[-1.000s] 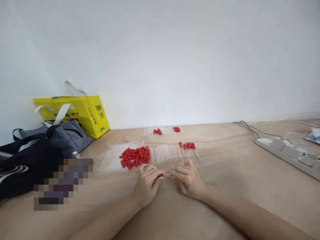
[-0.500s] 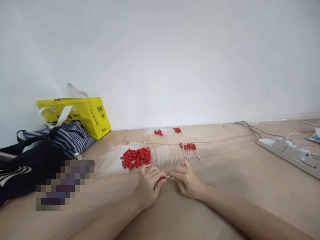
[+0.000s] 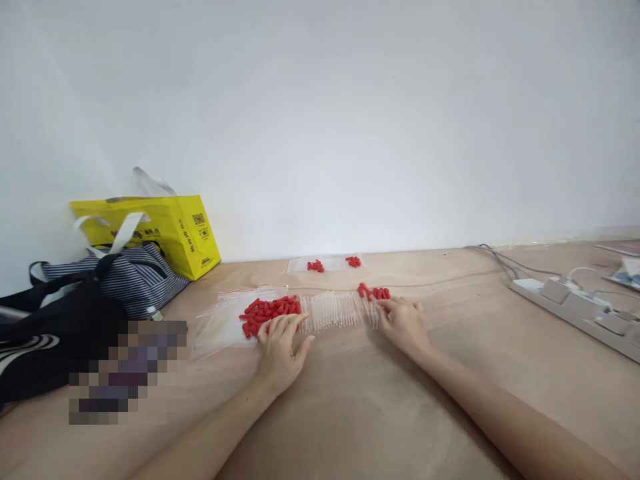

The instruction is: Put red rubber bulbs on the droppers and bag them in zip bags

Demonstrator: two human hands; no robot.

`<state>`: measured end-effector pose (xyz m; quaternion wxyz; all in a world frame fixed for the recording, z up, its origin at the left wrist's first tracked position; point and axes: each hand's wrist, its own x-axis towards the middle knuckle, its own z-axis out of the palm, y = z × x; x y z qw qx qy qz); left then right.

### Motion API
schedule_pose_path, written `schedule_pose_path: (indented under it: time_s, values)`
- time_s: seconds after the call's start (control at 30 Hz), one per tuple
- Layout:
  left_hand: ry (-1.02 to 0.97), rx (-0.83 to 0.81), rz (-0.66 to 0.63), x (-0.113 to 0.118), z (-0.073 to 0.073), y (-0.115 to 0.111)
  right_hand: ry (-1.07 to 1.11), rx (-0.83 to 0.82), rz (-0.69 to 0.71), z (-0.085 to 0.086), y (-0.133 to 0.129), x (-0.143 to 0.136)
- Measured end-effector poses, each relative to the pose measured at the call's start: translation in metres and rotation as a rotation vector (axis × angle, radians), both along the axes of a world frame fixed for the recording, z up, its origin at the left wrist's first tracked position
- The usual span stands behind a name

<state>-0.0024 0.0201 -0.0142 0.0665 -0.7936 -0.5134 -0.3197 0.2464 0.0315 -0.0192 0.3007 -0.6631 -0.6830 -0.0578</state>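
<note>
Red rubber bulbs (image 3: 270, 309) lie heaped on a clear plastic bag. My left hand (image 3: 283, 347) rests over the near edge of that heap, fingers spread and thumb apart, with no bulb visibly gripped. Beside the heap is a row of thin clear tubes (image 3: 332, 310), laid side by side. To their right lies a small group of droppers (image 3: 364, 291), clear tubes fitted with red bulbs. My right hand (image 3: 401, 323) is at this group, fingers curled and pinching at a dropper's tube. It hides part of the droppers.
Farther back lies another clear bag (image 3: 334, 264) with red bulbs and tubes. A yellow bag (image 3: 193, 233), a striped bag (image 3: 135, 277) and a black bag (image 3: 60, 327) stand at left. A white power strip (image 3: 580, 313) with plugs and cables lies at right.
My hands have parted from the middle, where they held a tube and a red bulb together. The left moved to the bulb heap and opened; the right moved up to the droppers.
</note>
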Motion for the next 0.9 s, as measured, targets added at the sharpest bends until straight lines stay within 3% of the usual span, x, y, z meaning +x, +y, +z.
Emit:
schedule_pose_path:
  time_s: [0.1, 0.23, 0.73, 0.9]
  values:
    - [-0.007, -0.021, 0.058, -0.001, -0.001, 0.003, 0.086, -0.127, -0.215, 0.002, 0.011, 0.012]
    - [0.014, -0.024, 0.053, -0.001, -0.003, 0.004, 0.081, -0.248, -0.291, 0.000, 0.016, 0.013]
    - [0.028, -0.016, 0.097, -0.001, -0.005, 0.006, 0.030, -0.197, -0.256, -0.009, 0.025, 0.005]
    - [0.024, -0.015, 0.172, 0.000, -0.004, 0.007, -0.028, -0.057, -0.105, -0.008, 0.023, -0.010]
